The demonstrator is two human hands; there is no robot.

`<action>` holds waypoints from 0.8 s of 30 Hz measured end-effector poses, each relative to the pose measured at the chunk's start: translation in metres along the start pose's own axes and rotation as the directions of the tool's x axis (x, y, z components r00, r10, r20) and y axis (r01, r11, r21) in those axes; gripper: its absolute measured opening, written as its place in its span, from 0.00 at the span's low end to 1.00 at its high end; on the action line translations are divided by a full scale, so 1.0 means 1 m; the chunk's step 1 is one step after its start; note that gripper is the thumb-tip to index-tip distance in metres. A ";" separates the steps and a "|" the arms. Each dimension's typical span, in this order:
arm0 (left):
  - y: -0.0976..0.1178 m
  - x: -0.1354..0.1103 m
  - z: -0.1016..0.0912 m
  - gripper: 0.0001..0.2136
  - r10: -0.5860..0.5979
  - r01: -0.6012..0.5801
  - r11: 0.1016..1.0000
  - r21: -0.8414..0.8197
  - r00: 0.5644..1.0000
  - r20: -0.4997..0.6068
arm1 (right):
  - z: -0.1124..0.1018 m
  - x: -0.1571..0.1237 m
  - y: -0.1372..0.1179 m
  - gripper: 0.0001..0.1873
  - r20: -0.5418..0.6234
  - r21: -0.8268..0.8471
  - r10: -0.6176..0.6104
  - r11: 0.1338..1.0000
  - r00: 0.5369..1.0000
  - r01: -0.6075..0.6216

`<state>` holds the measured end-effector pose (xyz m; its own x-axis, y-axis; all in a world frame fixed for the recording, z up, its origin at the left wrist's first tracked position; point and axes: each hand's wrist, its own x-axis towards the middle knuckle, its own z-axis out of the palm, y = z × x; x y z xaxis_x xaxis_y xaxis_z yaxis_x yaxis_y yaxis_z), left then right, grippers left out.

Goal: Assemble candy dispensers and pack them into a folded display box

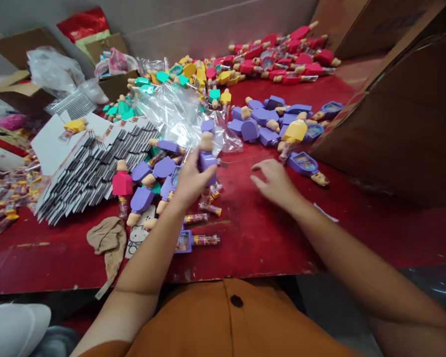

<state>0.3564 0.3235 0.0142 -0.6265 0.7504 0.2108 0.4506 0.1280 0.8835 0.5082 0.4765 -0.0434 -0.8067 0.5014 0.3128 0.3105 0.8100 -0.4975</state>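
My left hand grips a purple doll-shaped toy with a skin-coloured head, over the middle of the table. Below and left of that hand lie several similar purple toys and clear tubes with printed wrappers. My right hand is a little above the red table, fingers slightly curled and apart, holding nothing that I can see. Closest to it on the right are a yellow toy with a tube attached and a purple toy with a picture panel.
Stacked folded cards stand at left, near a beige cloth. Clear plastic bags lie behind my left hand. Red toys pile up at the back. A large cardboard box borders the right side of the red table.
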 end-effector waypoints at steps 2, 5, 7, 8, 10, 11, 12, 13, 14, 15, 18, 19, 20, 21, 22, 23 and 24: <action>0.010 -0.022 -0.021 0.18 -0.071 0.037 0.871 -0.490 0.996 -0.051 | 0.015 -0.009 -0.021 0.05 0.122 0.088 -0.073 0.994 0.990 0.062; 0.017 -0.051 -0.043 0.16 -0.257 0.177 0.569 -0.803 0.966 0.031 | 0.035 -0.014 -0.052 0.04 0.198 0.108 -0.098 0.991 0.975 0.078; 0.015 -0.063 -0.049 0.17 -0.363 0.300 0.460 -0.836 0.923 0.132 | 0.045 -0.012 -0.069 0.06 0.225 0.078 -0.085 0.995 0.971 0.069; 0.013 -0.068 -0.050 0.19 -0.407 0.363 0.433 -0.825 0.896 0.180 | 0.049 -0.011 -0.076 0.09 0.231 0.053 -0.066 0.997 0.971 0.056; 0.008 -0.074 -0.049 0.22 -0.475 0.468 0.427 -0.774 0.844 0.249 | 0.055 -0.008 -0.085 0.15 0.228 -0.011 -0.011 1.000 0.974 0.013; 0.007 -0.077 -0.047 0.23 -0.499 0.510 0.441 -0.739 0.823 0.271 | 0.057 -0.006 -0.088 0.16 0.229 -0.058 0.021 0.998 0.973 -0.008; 0.006 -0.081 -0.045 0.22 -0.517 0.541 0.460 -0.704 0.808 0.283 | 0.057 -0.005 -0.090 0.17 0.234 -0.109 0.054 0.994 0.971 -0.028; 0.005 -0.086 -0.042 0.21 -0.527 0.560 0.479 -0.676 0.800 0.288 | 0.057 -0.005 -0.090 0.17 0.243 -0.157 0.084 0.987 0.966 -0.046; 0.006 -0.091 -0.039 0.20 -0.530 0.569 0.492 -0.659 0.796 0.291 | 0.056 -0.005 -0.089 0.16 0.255 -0.196 0.110 0.979 0.961 -0.060; 0.007 -0.096 -0.036 0.18 -0.528 0.566 0.500 -0.656 0.799 0.287 | 0.054 -0.006 -0.088 0.14 0.268 -0.220 0.131 0.973 0.955 -0.072; 0.011 -0.102 -0.037 0.17 -0.499 0.488 0.514 -0.705 0.839 0.217 | 0.044 -0.014 -0.076 0.09 0.292 -0.202 0.160 0.974 0.943 -0.103; 0.011 -0.098 -0.042 0.17 -0.488 0.444 0.538 -0.716 0.857 0.164 | 0.040 -0.018 -0.071 0.09 0.290 -0.174 0.167 0.977 0.942 -0.120; 0.010 -0.091 -0.050 0.17 -0.476 0.393 0.581 -0.712 0.874 0.093 | 0.036 -0.023 -0.066 0.09 0.280 -0.111 0.175 0.983 0.944 -0.149; 0.008 -0.079 -0.060 0.17 -0.456 0.333 0.646 -0.687 0.890 0.003 | 0.033 -0.028 -0.060 0.10 0.259 -0.007 0.185 0.982 0.948 -0.189; 0.004 -0.063 -0.071 0.16 -0.423 0.269 0.725 -0.635 0.900 -0.101 | 0.030 -0.032 -0.055 0.12 0.225 0.133 0.203 0.962 0.953 -0.237; -0.002 -0.045 -0.083 0.16 -0.378 0.212 0.809 -0.549 0.902 -0.208 | 0.029 -0.036 -0.051 0.13 0.187 0.296 0.237 0.912 0.953 -0.284; -0.009 -0.025 -0.095 0.15 -0.312 0.154 0.888 -0.433 0.894 -0.322 | 0.028 -0.039 -0.047 0.15 0.161 0.469 0.292 0.818 0.943 -0.333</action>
<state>0.3079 0.2417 0.0410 -0.9053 0.4220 0.0478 0.0287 -0.0516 0.9983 0.5110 0.4108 -0.0551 -0.7511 0.6599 0.0195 0.2870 0.3530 -0.8905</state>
